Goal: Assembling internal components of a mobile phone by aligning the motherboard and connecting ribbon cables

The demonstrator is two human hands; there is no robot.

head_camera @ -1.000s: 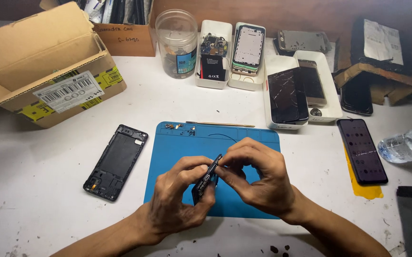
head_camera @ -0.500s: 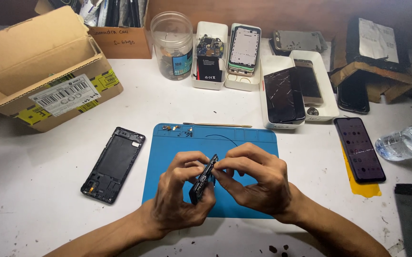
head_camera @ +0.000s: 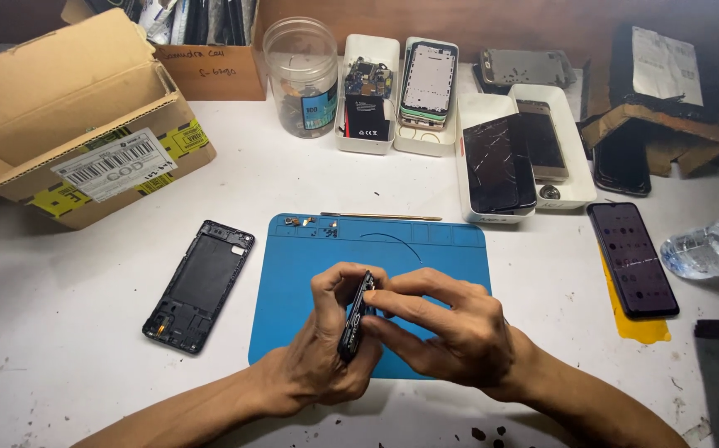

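Both hands meet over the blue work mat [head_camera: 450, 257]. My left hand [head_camera: 326, 348] holds a dark, thin phone body [head_camera: 354, 319] on edge, upright between the palms. My right hand [head_camera: 450, 328] pinches its upper edge with thumb and forefinger. Left of the mat lies a black phone frame [head_camera: 202, 284], flat and hollow side up. A thin metal pry tool [head_camera: 380, 216] and a few tiny screws [head_camera: 299, 221] rest along the mat's far edge.
An open cardboard box [head_camera: 77, 124] sits far left, a clear jar [head_camera: 301, 75] and white trays of phone parts [head_camera: 368, 91] and cracked phones [head_camera: 500, 162] at the back. A dark phone on a yellow sheet [head_camera: 631, 257] and a plastic bottle [head_camera: 712, 245] lie right.
The phone body has tilted more upright between the hands, and my right fingers have shifted along its top edge. The view moved slightly.
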